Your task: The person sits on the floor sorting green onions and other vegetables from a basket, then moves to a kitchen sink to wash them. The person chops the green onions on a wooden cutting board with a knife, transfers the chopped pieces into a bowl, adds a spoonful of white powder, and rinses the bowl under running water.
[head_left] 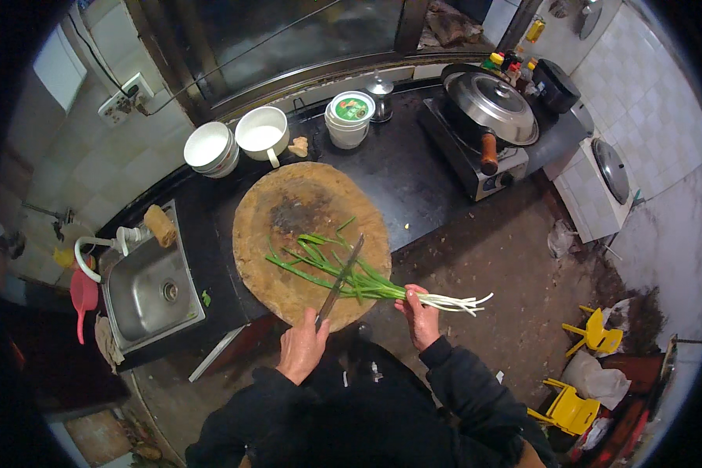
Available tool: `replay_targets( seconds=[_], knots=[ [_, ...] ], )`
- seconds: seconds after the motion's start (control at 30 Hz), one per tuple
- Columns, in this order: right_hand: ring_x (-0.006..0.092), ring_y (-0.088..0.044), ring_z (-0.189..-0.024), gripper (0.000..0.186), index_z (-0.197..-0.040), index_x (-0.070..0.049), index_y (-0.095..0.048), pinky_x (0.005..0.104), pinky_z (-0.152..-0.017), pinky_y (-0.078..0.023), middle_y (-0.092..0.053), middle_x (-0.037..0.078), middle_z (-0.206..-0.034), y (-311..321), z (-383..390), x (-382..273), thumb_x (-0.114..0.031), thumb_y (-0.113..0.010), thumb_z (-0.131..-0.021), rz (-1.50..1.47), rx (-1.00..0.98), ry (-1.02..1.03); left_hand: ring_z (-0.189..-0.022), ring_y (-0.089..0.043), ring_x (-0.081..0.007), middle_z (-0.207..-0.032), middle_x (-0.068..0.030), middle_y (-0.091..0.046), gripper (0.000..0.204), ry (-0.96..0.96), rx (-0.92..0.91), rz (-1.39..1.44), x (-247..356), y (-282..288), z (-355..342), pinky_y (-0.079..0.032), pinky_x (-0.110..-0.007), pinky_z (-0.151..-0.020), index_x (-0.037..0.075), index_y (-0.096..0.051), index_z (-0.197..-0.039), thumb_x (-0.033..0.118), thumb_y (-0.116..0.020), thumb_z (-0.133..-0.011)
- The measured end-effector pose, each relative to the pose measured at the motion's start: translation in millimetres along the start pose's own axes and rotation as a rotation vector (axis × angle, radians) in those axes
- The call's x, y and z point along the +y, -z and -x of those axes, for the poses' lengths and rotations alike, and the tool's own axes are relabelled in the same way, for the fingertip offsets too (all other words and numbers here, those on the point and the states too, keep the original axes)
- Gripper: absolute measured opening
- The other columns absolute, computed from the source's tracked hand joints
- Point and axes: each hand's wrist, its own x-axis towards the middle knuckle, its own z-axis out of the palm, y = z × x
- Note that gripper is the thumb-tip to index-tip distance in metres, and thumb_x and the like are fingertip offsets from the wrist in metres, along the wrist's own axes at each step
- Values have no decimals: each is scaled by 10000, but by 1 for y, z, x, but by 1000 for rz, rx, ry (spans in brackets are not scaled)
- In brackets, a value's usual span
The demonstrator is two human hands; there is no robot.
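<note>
A round wooden chopping board with a dark, worn patch lies on the black counter. Across its near right part stretches a bunch of green onions, green leaves on the board and white ends hanging past its right edge. My right hand is closed around the stalks near the white ends. In my left hand is a kitchen knife, gripped by its handle at the board's near edge. The blade points away from me and lies over the green leaves; whether it touches the board I cannot tell.
Left of the board is a steel sink with a tap. Behind it stand stacked bowls, a white mug and a lidded tub. A covered pan sits on the stove at right; yellow chairs stand on the floor.
</note>
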Motion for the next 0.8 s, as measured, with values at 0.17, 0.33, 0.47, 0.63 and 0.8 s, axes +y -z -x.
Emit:
replay_targets(
  seconds=[0.17,0.33,0.47,0.63,0.8],
  knots=[
    [165,-640,-819,286,-1147,-21,-567,316,-765,-561,-612,76,-1008,-1,0,1,-205,-640,-940,26,-21,52,-713,-610,-459,-741,-238,-627,237,-2,-26,-151,0,-8,-1,-455,-552,-605,40,-481,-981,251,-572,-925],
    [164,-638,-820,268,-1137,-17,-570,316,-773,-558,-608,70,-1009,-8,4,-11,-202,-623,-951,36,-57,39,-709,-626,-445,-762,-230,-637,227,15,-82,-254,-1,-8,-8,-475,-551,-601,34,-467,-973,237,-555,-925],
    [166,-637,-822,262,-1131,-11,-568,318,-773,-557,-612,73,-990,-14,13,-16,-200,-615,-956,46,-43,-16,-668,-620,-443,-705,-227,-627,227,8,-28,-255,-1,-19,-20,-473,-552,-579,38,-466,-975,243,-550,-928],
    [154,-623,-835,237,-1113,-8,-578,296,-791,-526,-616,72,-970,-17,20,-39,-191,-602,-964,278,-37,171,-631,-595,-451,-677,-229,-608,214,-15,56,-239,-2,-41,-35,-455,-550,-544,40,-464,-959,231,-556,-927],
    [102,-541,-857,159,-1044,-35,-619,260,-776,-451,-588,16,-957,-24,19,-109,-163,-602,-950,497,-90,316,-651,-601,-456,-684,-231,-618,226,-76,100,-165,-8,-35,-32,-456,-556,-555,39,-463,-971,239,-559,-925]
  ],
)
